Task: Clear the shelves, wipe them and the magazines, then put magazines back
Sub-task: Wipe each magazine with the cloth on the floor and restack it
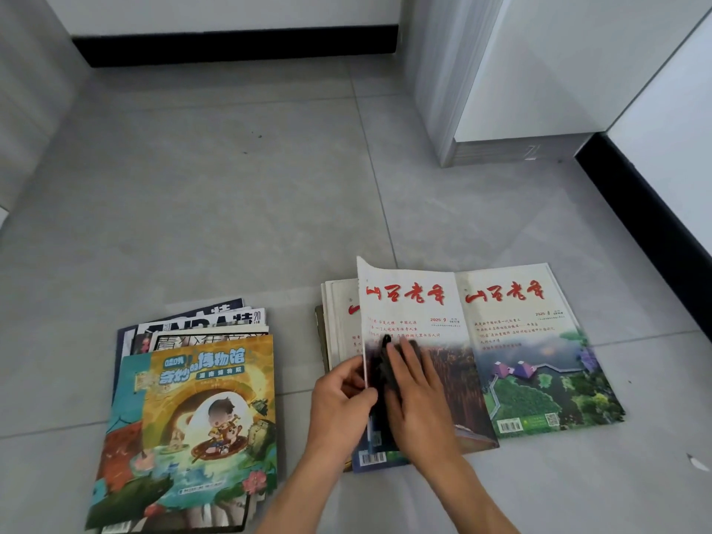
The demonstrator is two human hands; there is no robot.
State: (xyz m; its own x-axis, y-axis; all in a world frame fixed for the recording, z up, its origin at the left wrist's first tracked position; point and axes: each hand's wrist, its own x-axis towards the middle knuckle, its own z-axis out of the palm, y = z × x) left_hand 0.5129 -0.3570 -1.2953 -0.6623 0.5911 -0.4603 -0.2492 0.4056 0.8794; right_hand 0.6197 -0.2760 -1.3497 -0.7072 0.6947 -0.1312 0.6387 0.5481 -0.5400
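Note:
On the grey floor lie magazines in three groups. My left hand (341, 402) pinches the left edge of a white-and-red magazine (435, 341) and lifts that side off the middle stack (339, 325). My right hand (418, 398) lies flat on its cover, pressing a dark cloth (379, 373) against it. To the right, a single magazine with a green landscape cover (539, 360) lies flat. A stack topped by a colourful cartoon cover (192, 425) sits to the left.
A white cabinet (520, 71) with a metal base stands at the back right. Black skirting (239, 46) runs along the far wall and down the right side. Bare floor tiles (231, 206) stretch ahead of the magazines.

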